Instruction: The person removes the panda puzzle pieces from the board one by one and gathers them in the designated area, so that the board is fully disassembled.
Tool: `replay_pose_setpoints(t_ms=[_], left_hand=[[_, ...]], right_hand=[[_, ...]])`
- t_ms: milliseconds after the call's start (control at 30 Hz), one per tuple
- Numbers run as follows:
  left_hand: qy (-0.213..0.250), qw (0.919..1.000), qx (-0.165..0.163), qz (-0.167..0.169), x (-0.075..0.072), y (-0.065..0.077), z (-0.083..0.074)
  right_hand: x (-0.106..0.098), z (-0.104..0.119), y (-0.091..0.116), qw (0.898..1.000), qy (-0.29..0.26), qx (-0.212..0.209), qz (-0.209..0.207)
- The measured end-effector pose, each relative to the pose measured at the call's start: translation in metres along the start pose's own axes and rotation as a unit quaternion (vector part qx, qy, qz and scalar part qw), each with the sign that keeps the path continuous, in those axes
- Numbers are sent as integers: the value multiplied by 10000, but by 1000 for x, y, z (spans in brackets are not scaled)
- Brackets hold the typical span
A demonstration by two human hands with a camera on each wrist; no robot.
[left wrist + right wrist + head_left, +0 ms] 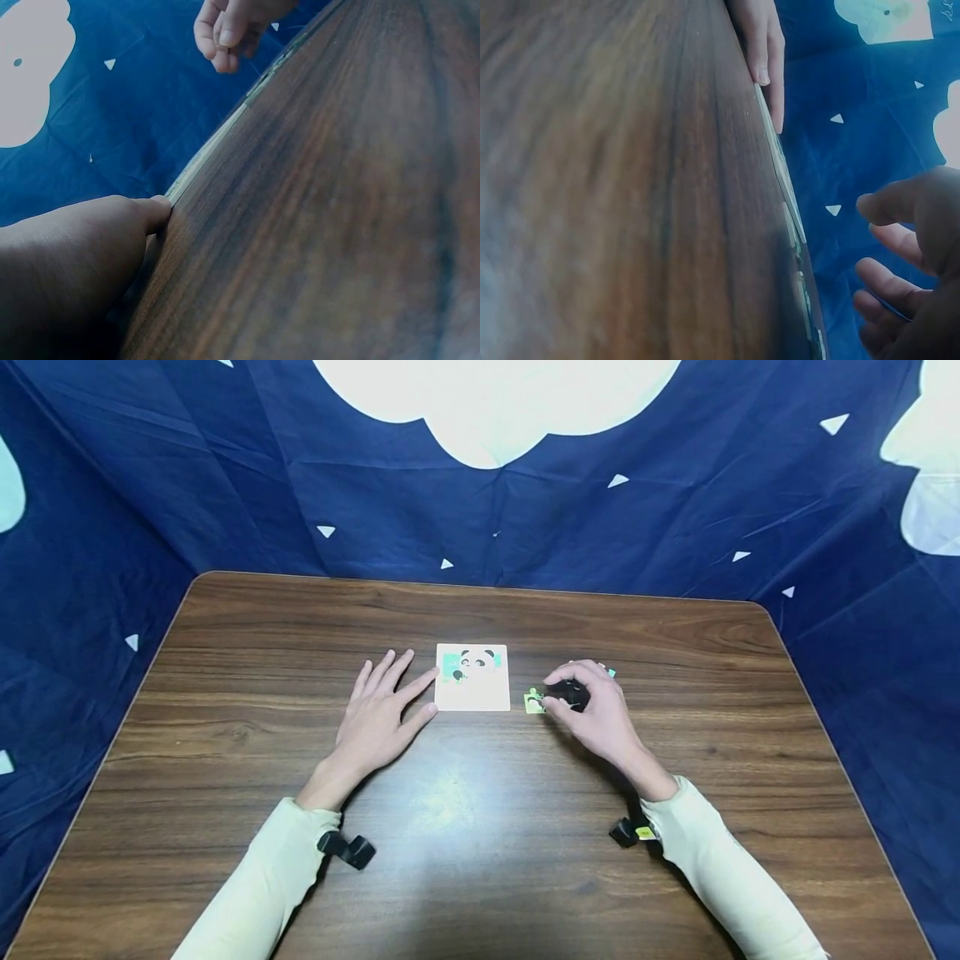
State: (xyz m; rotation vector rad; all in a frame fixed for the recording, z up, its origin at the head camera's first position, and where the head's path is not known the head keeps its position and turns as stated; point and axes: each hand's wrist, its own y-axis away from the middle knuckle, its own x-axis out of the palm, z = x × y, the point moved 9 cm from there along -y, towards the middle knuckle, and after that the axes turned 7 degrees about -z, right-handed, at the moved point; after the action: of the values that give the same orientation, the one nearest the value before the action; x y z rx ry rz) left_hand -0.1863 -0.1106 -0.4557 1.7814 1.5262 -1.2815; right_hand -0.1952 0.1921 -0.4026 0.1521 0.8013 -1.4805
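A square white puzzle board (472, 695) with part of a panda picture in its upper half lies on the table. My left hand (378, 714) rests flat at its left side, fingers spread, with thumb and index tip touching the edge. In the left wrist view the thumb of that hand presses the near corner of the board (206, 154). To the right of the board, my right hand (600, 714) hovers over loose puzzle pieces, thumb and fingers bent but apart. A green puzzle piece (532, 702) shows beside its fingertips; the other pieces are mostly hidden beneath it.
The brown wooden table (465, 877) has rounded far corners. Behind it hangs a dark blue cloth (525, 527) with white cloud and triangle shapes. Small black wrist cameras (347, 850) are strapped at both sleeves.
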Motion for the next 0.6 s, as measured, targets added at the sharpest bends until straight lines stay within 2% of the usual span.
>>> replay_pose_setpoints(t_ms=[167, 600], left_hand=[[18, 10000, 1, -8, 0, -1, 0], [10, 10000, 15, 8, 0, -1, 0]], right_hand=[[6, -4, 0, 9994, 266, -31, 227], [11, -15, 2, 9970, 693, -133, 312]])
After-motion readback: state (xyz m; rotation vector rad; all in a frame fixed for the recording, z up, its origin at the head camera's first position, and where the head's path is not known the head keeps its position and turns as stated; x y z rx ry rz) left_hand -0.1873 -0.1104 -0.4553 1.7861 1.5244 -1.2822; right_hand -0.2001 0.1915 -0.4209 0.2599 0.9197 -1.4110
